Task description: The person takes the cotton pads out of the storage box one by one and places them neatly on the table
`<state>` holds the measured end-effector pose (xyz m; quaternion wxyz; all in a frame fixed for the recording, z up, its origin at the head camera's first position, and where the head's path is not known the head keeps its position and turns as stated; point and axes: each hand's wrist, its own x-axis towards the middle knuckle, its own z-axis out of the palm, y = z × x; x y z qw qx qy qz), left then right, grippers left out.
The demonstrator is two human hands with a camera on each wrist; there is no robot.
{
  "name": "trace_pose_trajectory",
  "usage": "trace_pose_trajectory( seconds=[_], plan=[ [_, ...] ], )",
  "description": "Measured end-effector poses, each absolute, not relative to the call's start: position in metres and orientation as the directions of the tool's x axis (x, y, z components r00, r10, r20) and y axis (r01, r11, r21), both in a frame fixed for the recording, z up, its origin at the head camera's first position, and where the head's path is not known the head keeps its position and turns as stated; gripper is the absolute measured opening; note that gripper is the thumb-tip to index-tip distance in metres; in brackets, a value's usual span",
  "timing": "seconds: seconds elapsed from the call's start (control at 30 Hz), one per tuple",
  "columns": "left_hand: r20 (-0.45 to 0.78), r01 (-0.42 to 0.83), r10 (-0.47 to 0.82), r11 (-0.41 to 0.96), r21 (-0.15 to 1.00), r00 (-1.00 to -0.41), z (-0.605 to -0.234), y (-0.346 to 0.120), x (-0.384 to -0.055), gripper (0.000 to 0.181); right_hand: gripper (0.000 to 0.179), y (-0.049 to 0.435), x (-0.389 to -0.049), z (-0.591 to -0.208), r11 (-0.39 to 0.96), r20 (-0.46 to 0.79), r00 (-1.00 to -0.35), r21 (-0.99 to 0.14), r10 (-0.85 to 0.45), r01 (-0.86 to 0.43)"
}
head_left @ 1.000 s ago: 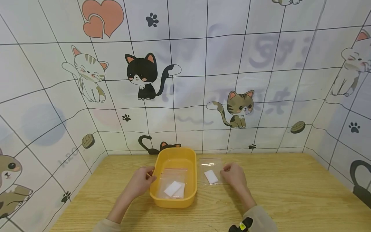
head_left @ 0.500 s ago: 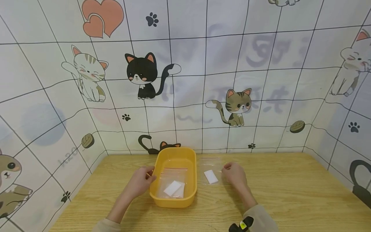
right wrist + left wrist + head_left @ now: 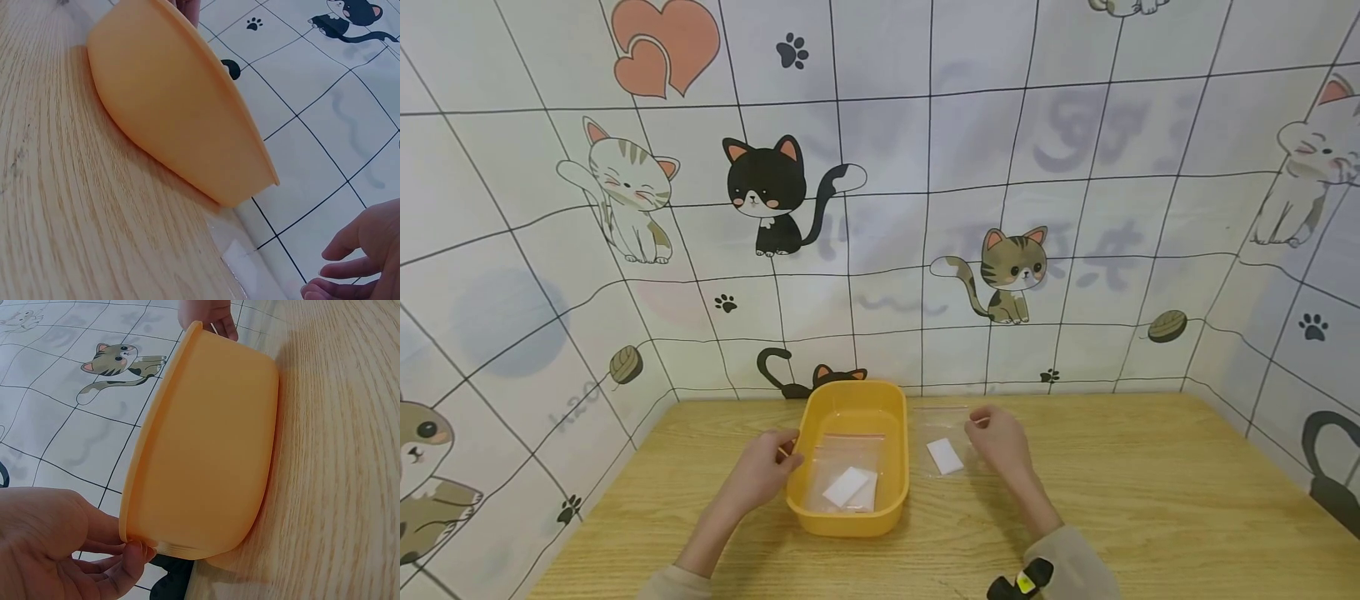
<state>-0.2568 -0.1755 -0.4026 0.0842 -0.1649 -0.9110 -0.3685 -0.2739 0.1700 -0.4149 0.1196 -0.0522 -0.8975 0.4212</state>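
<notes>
Left hand (image 3: 762, 471) clamps the yellow bin (image 3: 859, 523) by its left rim. Right hand (image 3: 1002, 446), fingers bent, thumb apart, sits right of bin; can't tell if touching the clear bag (image 3: 934, 427). Bag's just right of bin, white slip (image 3: 945, 457) inside, zip edge wallward. Bin: round-cornered, long axis wallward.

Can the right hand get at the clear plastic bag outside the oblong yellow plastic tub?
Likely yes: the right hand, apparently empty, is beside the clear bag, with nothing visible between them. The yellow tub stands on the bag's other side, out of the way.
</notes>
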Motion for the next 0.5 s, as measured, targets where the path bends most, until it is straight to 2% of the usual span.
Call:
trace_pose_trajectory(
  seconds=[0.5],
  plan=[
    [0.282, 0.367, 0.238, 0.67, 0.645, -0.929, -0.403, -0.176, -0.258, 0.013, 0.028, 0.152, -0.269, -0.401, 0.603, 0.268, -0.945, -0.79, 0.186, -0.105]
  ],
)
